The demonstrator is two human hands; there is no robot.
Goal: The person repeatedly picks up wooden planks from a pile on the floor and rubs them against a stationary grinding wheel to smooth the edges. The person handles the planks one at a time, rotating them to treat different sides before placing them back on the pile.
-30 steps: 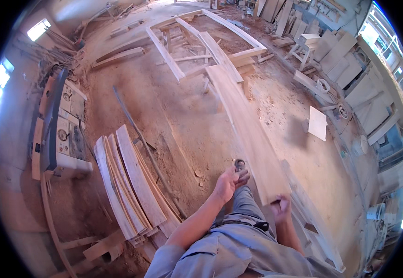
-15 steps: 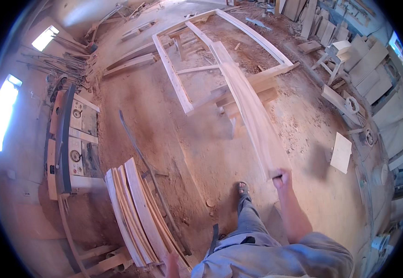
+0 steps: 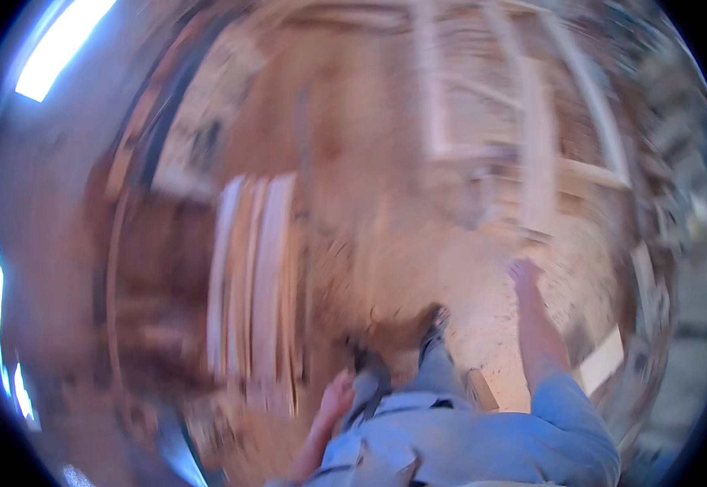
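My right hand point(image 3: 524, 272) is stretched forward, just short of the near end of a long pale wooden board point(image 3: 538, 162). A small gap shows between hand and board. The board lies with its far part over a big wooden frame point(image 3: 434, 89). My left hand point(image 3: 337, 394) hangs low near my left leg, to the right of a stack of long wooden boards point(image 3: 252, 280), and appears apart from it. Motion smears the fingers of both hands.
A machine with a long dark edge point(image 3: 183, 101) and a pale front stands at the far left. A pale flat panel point(image 3: 601, 363) lies on the floor to my right. A small wooden piece point(image 3: 481, 390) is beside my right leg. Timber clutter lines the right side.
My view has swung left, so the board stack sits higher and nearer the middle. My right hand has let go of the long board's end. More of my left hand shows.
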